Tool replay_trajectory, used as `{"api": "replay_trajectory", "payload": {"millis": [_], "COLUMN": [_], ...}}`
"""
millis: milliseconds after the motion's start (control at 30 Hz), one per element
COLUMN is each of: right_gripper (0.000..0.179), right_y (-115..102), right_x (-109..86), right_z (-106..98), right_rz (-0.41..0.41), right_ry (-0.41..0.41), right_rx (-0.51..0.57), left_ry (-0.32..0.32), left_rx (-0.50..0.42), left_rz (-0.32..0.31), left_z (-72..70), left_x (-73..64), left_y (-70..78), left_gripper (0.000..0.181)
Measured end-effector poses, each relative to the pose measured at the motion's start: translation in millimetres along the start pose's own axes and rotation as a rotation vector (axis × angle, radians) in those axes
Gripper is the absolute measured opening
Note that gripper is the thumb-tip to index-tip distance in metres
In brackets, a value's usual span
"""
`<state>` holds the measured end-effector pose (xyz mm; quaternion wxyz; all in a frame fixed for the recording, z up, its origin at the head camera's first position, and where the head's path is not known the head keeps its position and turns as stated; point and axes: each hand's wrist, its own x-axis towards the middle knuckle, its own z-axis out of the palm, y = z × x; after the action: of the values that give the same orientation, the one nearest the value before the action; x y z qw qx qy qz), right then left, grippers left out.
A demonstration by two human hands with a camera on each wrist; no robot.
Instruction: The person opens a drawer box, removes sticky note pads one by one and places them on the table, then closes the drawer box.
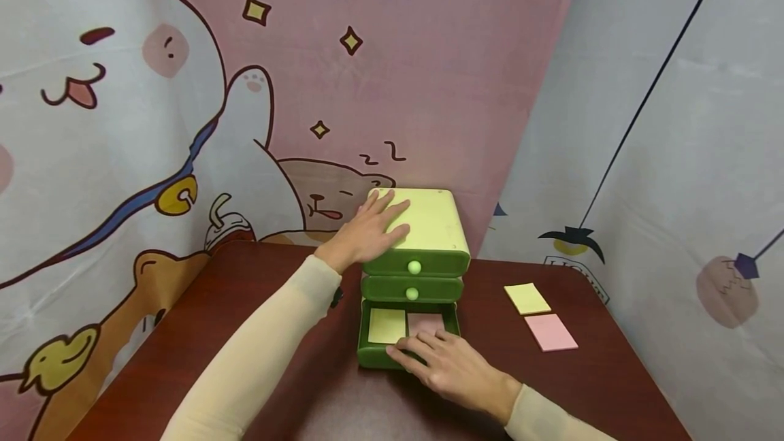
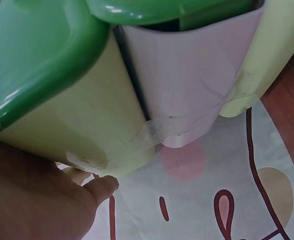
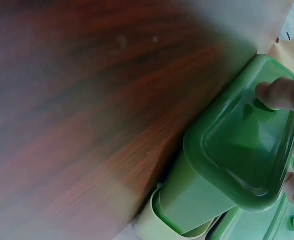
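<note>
A small three-drawer desk organizer [image 1: 431, 220] stands on the table, with a pale yellow top and green drawer fronts. My left hand [image 1: 365, 231] rests on its top near the left edge, fingers spread and straight. The bottom drawer [image 1: 372, 357] is pulled out. Inside it, a yellow sticky-note pad [image 1: 387, 326] lies beside a pink sticky-note pad [image 1: 425, 322], which is partly covered by my right hand [image 1: 446, 367]. That hand grips the drawer's front; in the right wrist view, the thumb [image 3: 277, 95] touches the round knob while the other fingers reach over the upper edge.
Right of the organizer, another yellow pad [image 1: 527, 299] and another pink pad [image 1: 551, 332] lie on the dark red-brown table [image 1: 490, 359]. The middle drawer [image 1: 382, 288] sits in above the bottom one. A cartoon-printed cloth [image 1: 429, 87] hangs behind the table.
</note>
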<state>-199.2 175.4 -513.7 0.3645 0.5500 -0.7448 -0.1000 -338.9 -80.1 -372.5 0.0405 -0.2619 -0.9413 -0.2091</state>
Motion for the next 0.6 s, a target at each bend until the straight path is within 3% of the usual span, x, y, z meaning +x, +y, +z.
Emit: {"api": "replay_trajectory", "payload": {"millis": [300, 600], "right_gripper": [0.047, 0.055], "right_y": [-6, -12], "right_x": [0.9, 0.6], "right_z": [-7, -14], "right_rz": [0.015, -0.005], "right_ry": [-0.043, -0.025], "right_rx": [0.013, 0.009], "left_ry": [-0.003, -0.004], "left_rx": [-0.006, -0.01], "left_rz": [0.005, 0.004], "left_z": [-1.7, -0.8], "left_x": [0.3, 1.3], "left_y": [0.9, 0.3], "left_gripper": [0.073, 0.073]}}
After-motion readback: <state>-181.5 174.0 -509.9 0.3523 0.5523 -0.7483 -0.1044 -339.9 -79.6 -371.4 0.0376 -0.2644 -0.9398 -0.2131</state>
